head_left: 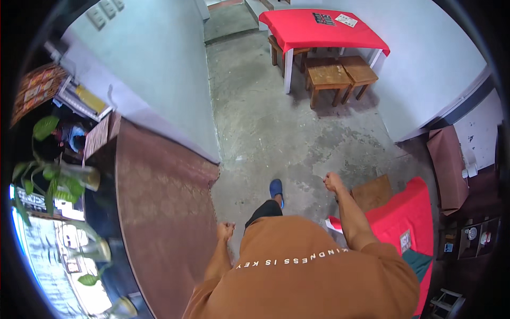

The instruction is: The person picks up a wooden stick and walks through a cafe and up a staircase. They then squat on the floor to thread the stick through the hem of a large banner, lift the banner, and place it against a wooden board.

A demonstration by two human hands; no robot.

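your two hands are both raised ahead of your body, above a worn grey concrete floor (249,106). the left hand (226,232) stands low beside your hip, its fingers curled in toward the palm in a loose fist. it is nearest the brown patterned wall panel (164,212) on your left; a strip of floor shows between the two. the right hand (333,182) reaches further forward, its fingers likewise folded closed, knuckles outward.

nearest your right hand is a wooden stool (372,192), located to its right and partly tucked behind the near desk (390,218). that desk wears a red cloth and stands at your right side, partly behind your right arm; a small pale card (405,241) lies on it, next to a dark green patch. whether your forearm touches the cloth cannot be told from this angle.

one blue shoe (276,187) shows on the floor between your hands. farther ahead, the far desk (297,37), also under red cloth, carries a dark sheet (323,19) and a white sheet (346,21). two brown stools (328,74) stand side by side at its near edge.
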